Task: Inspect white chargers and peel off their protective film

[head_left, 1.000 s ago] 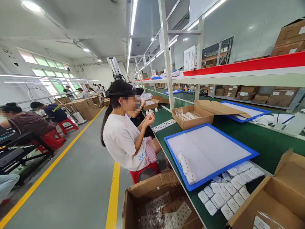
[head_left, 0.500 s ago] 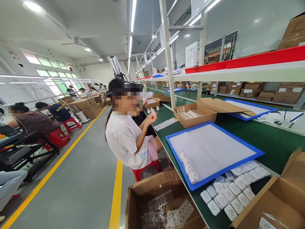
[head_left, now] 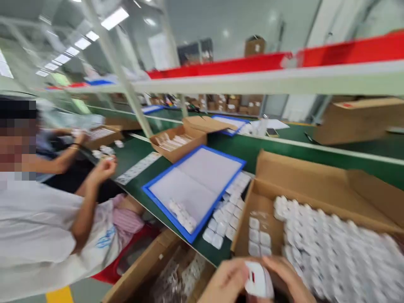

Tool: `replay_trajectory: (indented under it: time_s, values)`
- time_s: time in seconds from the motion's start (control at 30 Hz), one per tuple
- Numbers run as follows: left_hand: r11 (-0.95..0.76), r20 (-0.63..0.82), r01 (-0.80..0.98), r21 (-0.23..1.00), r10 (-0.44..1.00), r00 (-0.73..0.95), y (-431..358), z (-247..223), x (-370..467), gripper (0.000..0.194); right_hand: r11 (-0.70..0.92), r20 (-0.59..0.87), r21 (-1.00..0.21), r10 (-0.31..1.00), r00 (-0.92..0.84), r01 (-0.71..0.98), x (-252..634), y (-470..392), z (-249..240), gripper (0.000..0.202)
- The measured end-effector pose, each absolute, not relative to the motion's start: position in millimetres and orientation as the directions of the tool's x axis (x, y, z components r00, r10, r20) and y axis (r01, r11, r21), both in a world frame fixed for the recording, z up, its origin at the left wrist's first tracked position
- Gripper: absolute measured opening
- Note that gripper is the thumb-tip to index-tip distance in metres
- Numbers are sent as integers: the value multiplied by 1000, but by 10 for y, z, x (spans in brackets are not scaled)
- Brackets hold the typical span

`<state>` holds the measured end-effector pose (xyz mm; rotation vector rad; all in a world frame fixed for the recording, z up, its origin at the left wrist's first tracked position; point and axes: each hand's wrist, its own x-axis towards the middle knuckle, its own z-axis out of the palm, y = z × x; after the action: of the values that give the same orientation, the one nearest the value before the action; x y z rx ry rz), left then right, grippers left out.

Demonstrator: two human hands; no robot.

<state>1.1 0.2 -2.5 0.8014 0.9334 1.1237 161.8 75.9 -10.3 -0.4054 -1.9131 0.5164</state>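
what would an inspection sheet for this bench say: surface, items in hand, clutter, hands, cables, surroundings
Surface: green bench, blue-framed tray with white pieces at one end
Job's things: white device with a red mark; open box with rows of white units
Clutter: carton beside the bench, plastic and sheets inside
Grip: left hand and right hand around the device
Cables: nothing seen
Surroundings: seated co-worker at left; shelf above

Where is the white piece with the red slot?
Low in the head view, right of centre, the white piece is between the left hand and right hand, by an open carton.
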Motion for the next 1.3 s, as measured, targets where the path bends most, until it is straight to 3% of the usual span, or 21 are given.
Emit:
replay_trajectory:
  time_s: [0.1, 0.23, 0.37, 0.57, 0.77, 0.87, 1.1, 1.3]
  values:
    - [258, -231, -402, 879, 966, 115, -13, -30, 38, 69, 809, 745, -587, 522, -415, -35, 1732, 610, -172, 34]
    - [322, -342, -340, 884, 940, 1, -9, 135, 22, 70, 778, 725, -627, 566, -392, -37, 1723, 583, -231, 43]
    - [314, -316, -207, 927, 949, 27, 21, 294, 32, 71, 810, 773, -582, 521, -363, -75, 1733, 616, -239, 48]
    - [360, -378, -193, 913, 924, -62, 51, 422, 112, 73, 828, 792, -556, 501, -349, -74, 1764, 659, -181, 50]
    - [212, -210, -117, 970, 977, 23, 24, 389, 107, 54, 804, 790, -583, 527, -314, -116, 1813, 623, -225, 39]
    - [213, -208, -127, 969, 977, 48, 18, 378, 129, 48, 803, 789, -586, 535, -303, -109, 1848, 597, -230, 35]
    - [192, -195, -162, 968, 981, -1, 2, 390, 185, 48, 827, 803, -559, 524, -283, -56, 1893, 573, -174, 53]
    - [48, -48, 13, 999, 998, 46, -34, 353, 128, 49, 827, 797, -560, 525, -300, -41, 1925, 559, -182, 57]
